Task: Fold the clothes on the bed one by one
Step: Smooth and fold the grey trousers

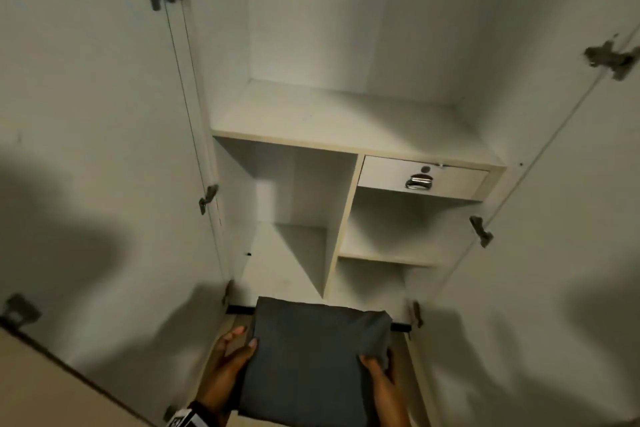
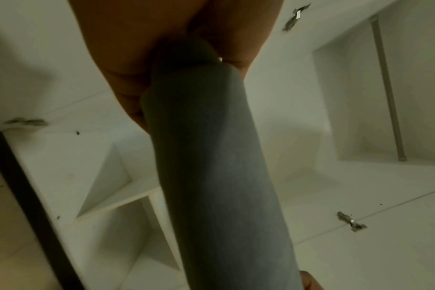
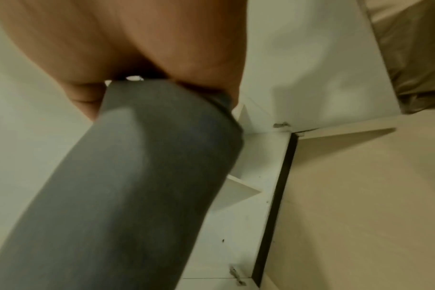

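Note:
A folded dark grey garment is held flat in front of an open white wardrobe, low in the head view. My left hand grips its left edge, thumb on top and fingers beneath. My right hand grips its right edge the same way. In the left wrist view the grey garment runs away from my left hand, which pinches its end. The right wrist view shows the garment pinched by my right hand. No bed shows in any view.
The wardrobe stands open, both doors swung out to either side. Inside are a wide upper shelf, a small drawer with a metal handle, and open cubbies below. Tan floor lies in front.

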`<state>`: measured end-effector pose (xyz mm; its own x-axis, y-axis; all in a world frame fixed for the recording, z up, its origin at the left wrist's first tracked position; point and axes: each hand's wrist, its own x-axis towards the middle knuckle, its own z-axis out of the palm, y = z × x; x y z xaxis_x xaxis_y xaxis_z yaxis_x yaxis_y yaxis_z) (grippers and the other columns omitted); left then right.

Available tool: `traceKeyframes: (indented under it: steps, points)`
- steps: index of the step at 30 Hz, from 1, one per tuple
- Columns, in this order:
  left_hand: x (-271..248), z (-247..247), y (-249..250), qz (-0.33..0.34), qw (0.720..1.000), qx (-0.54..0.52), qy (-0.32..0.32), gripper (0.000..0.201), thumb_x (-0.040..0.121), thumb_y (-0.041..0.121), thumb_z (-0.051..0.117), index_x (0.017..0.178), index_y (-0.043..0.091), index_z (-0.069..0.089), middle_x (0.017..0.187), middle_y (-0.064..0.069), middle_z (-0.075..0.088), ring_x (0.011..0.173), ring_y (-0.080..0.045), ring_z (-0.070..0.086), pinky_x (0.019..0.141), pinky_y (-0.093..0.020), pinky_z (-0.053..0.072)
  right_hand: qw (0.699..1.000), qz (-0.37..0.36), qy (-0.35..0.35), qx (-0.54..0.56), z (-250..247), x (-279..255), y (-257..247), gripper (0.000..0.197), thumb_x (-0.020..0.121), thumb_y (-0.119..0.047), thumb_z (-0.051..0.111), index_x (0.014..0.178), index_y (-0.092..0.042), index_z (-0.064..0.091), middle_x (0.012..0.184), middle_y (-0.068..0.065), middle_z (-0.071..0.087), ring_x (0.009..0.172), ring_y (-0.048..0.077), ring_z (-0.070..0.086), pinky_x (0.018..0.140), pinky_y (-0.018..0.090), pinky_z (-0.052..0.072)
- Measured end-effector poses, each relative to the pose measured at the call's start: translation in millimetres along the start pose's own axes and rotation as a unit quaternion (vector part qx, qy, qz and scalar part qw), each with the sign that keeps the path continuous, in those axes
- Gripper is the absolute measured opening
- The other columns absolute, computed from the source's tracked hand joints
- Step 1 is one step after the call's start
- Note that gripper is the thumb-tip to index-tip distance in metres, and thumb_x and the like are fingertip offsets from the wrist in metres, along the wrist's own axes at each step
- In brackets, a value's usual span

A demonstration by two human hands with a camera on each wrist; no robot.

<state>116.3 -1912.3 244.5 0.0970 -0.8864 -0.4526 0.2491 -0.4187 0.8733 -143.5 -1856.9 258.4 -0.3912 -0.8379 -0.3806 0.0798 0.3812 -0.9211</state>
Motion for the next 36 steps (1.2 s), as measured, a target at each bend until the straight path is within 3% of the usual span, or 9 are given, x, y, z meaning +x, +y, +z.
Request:
traceKeyframes:
  steps: [4, 7, 10, 16, 21, 26, 29, 33, 36]
  points:
    - [54.7, 3.0, 28.4, 0.068, 0.997, 0.027, 0.006, 0.016, 0.089, 0.008, 0.070, 0.103, 0.016, 0.073, 0.103, -0.006, 0.076, 0.107, -0.029, 0.067, 0.080, -0.029, 0.055, 0.998, -0.064, 0.021, 0.012, 31.1, 53.8, -58.4, 0.078, 0.089, -0.017, 0.075, 0.156, -0.022, 0.034, 0.155, 0.008, 0.044, 0.140, 0.031, 0.044, 0.104, 0.035, 0.038]
    - [92.9, 19.0, 56.2, 0.105, 0.994, 0.032, 0.004, 0.010, 0.087, 0.018, 0.074, 0.095, 0.017, 0.080, 0.100, 0.001, 0.077, 0.110, -0.023, 0.067, 0.076, -0.013, 0.053, 0.996, -0.092, 0.009, -0.013, 50.1, 100.8, -86.3, 0.081, 0.087, -0.041, 0.071, 0.155, -0.040, 0.029, 0.159, -0.003, 0.038, 0.143, 0.026, 0.040, 0.113, 0.040, 0.036]
    - [121.2, 36.1, 98.1, 0.122, 0.992, 0.026, 0.011, 0.062, 0.050, 0.066, 0.087, 0.095, 0.024, 0.081, 0.103, 0.001, 0.077, 0.102, -0.014, 0.071, 0.085, -0.026, 0.055, 0.993, -0.118, -0.008, 0.004, 63.8, 139.5, -122.9, 0.067, 0.090, -0.038, 0.067, 0.150, -0.042, 0.036, 0.152, -0.002, 0.048, 0.124, 0.017, 0.053, 0.100, 0.032, 0.044]
    - [204.9, 100.1, 207.9, 0.168, 0.985, 0.006, -0.039, 0.085, 0.038, 0.053, 0.096, 0.112, 0.022, 0.071, 0.112, 0.002, 0.075, 0.102, -0.015, 0.071, 0.078, -0.029, 0.059, 0.980, -0.165, -0.104, 0.035, 86.7, 251.0, -246.2, 0.075, 0.084, -0.027, 0.075, 0.147, -0.042, 0.037, 0.127, -0.015, 0.056, 0.099, -0.004, 0.056, 0.068, 0.012, 0.051]
    - [299.3, 140.4, 323.4, 0.256, 0.964, 0.033, -0.055, 0.063, 0.070, 0.020, 0.087, 0.128, 0.012, 0.064, 0.124, -0.006, 0.069, 0.117, -0.027, 0.064, 0.095, -0.043, 0.054, 0.961, -0.200, -0.192, 0.006, 116.7, 356.0, -364.1, 0.072, 0.088, -0.023, 0.075, 0.148, -0.040, 0.039, 0.131, -0.006, 0.063, 0.114, 0.016, 0.066, 0.093, 0.037, 0.059]
    - [426.0, 171.0, 430.6, 0.262, 0.963, 0.056, -0.028, 0.053, 0.079, 0.004, 0.079, 0.129, 0.008, 0.062, 0.129, -0.013, 0.065, 0.118, -0.036, 0.061, 0.095, -0.054, 0.053, 0.954, -0.174, -0.242, -0.016, 172.2, 451.3, -459.7, 0.031, 0.096, -0.003, 0.064, 0.112, -0.028, 0.058, 0.115, 0.000, 0.068, 0.105, 0.021, 0.068, 0.089, 0.042, 0.058]
    - [479.0, 188.0, 468.0, 0.248, 0.962, 0.115, -0.016, 0.047, 0.086, 0.000, 0.072, 0.131, 0.006, 0.058, 0.130, -0.018, 0.063, 0.113, -0.037, 0.062, 0.095, -0.054, 0.053, 0.959, -0.168, -0.217, -0.071, 207.8, 511.5, -480.7, 0.028, 0.094, 0.004, 0.063, 0.120, -0.006, 0.062, 0.120, 0.015, 0.068, 0.114, 0.036, 0.065, 0.098, 0.052, 0.054]
    - [521.3, 194.3, 478.7, 0.192, 0.956, 0.223, -0.013, 0.068, 0.079, 0.020, 0.082, 0.138, 0.005, 0.051, 0.135, -0.021, 0.058, 0.117, -0.037, 0.059, 0.102, -0.055, 0.048, 0.965, -0.125, -0.183, -0.137, 231.6, 558.8, -487.6, 0.033, 0.095, 0.002, 0.062, 0.127, 0.008, 0.054, 0.128, 0.022, 0.061, 0.113, 0.035, 0.060, 0.096, 0.049, 0.052]
    - [524.5, 196.0, 478.1, 0.213, 0.877, 0.430, -0.016, 0.081, 0.077, 0.036, 0.082, 0.145, 0.013, 0.044, 0.155, -0.012, 0.036, 0.139, -0.032, 0.040, 0.115, -0.040, 0.035, 0.926, -0.122, -0.138, -0.330, 230.0, 579.3, -487.9, 0.075, 0.095, -0.028, 0.069, 0.155, -0.006, 0.028, 0.155, 0.015, 0.040, 0.134, 0.034, 0.048, 0.096, 0.044, 0.048]
